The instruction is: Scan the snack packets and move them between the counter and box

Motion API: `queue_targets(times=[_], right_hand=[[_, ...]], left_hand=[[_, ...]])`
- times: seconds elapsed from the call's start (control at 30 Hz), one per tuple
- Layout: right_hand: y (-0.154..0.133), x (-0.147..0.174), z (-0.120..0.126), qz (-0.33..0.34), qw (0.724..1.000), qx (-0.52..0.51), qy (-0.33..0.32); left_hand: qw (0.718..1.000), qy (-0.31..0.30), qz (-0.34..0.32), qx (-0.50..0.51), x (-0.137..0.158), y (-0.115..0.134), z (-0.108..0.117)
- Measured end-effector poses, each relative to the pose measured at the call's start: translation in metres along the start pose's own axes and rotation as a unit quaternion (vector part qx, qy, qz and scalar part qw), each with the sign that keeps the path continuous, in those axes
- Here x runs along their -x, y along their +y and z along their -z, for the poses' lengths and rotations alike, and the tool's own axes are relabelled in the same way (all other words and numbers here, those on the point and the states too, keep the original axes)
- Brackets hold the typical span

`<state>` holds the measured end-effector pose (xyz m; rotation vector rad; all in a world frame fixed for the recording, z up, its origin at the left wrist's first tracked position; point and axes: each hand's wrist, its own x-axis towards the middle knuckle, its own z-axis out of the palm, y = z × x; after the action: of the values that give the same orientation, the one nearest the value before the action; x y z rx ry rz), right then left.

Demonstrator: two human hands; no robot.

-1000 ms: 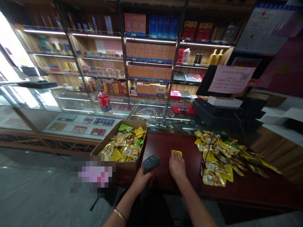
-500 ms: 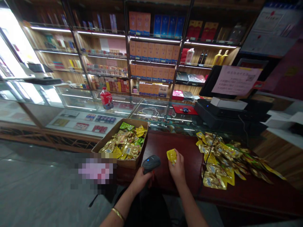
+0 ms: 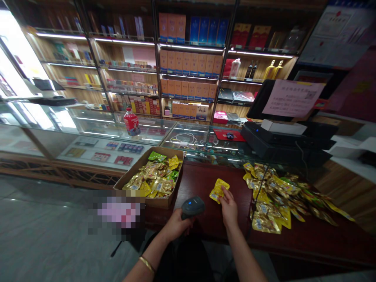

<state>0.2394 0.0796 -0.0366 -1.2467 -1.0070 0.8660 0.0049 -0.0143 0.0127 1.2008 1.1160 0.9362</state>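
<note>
My left hand (image 3: 177, 225) is wrapped round the handle of a dark grey barcode scanner (image 3: 193, 206) with a small blue light on top. The scanner's head points toward the right side of the dark red table (image 3: 199, 176). Between the thumb and fingers of my right hand (image 3: 229, 207) is a yellow snack packet (image 3: 219, 190), held just above the table. Left of the scanner stands a cardboard box (image 3: 164, 203) filled with gold, yellow and green packets (image 3: 154, 174). A loose pile of similar packets (image 3: 268, 196) lies to the right of my right hand.
A thin black cable (image 3: 260, 188) runs across the pile. Behind the table are a glass counter (image 3: 176, 131) with a red-labelled bottle (image 3: 131, 122), a mouse (image 3: 230, 136) on a red pad, and a monitor (image 3: 266, 102) with paper taped on it. Shelves of boxes line the wall.
My right hand has shifted right with the yellow packet, which now shows more of its face. My left hand and the scanner have moved slightly to the right and down.
</note>
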Motion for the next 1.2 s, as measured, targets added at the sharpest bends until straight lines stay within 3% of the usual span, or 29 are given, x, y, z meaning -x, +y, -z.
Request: queue_targets(times=[0.37, 0.67, 0.83, 0.93, 1.1, 1.2], right_hand=[[-0.005, 0.003, 0.002, 0.066, 0.998, 0.012, 0.008], [0.001, 0.002, 0.000, 0.009, 0.999, -0.048, 0.014], [-0.007, 0.002, -0.004, -0.056, 0.996, -0.057, 0.035], [-0.039, -0.003, -0.032, -0.056, 0.994, -0.091, -0.001], [-0.131, -0.013, -0.131, -0.025, 0.962, -0.195, -0.187], [-0.166, -0.022, -0.175, -0.017, 0.958, -0.118, -0.259]], left_hand=[[1.000, 0.003, -0.008, 0.023, -0.002, 0.001, 0.000], [0.999, 0.021, 0.001, 0.038, -0.007, -0.006, -0.001], [0.998, 0.044, 0.000, 0.046, -0.010, -0.009, -0.003], [0.997, 0.059, 0.010, 0.046, -0.012, -0.011, -0.004], [0.997, 0.072, 0.008, 0.041, -0.010, -0.005, -0.003], [0.998, 0.062, -0.002, 0.028, -0.008, -0.001, -0.001]])
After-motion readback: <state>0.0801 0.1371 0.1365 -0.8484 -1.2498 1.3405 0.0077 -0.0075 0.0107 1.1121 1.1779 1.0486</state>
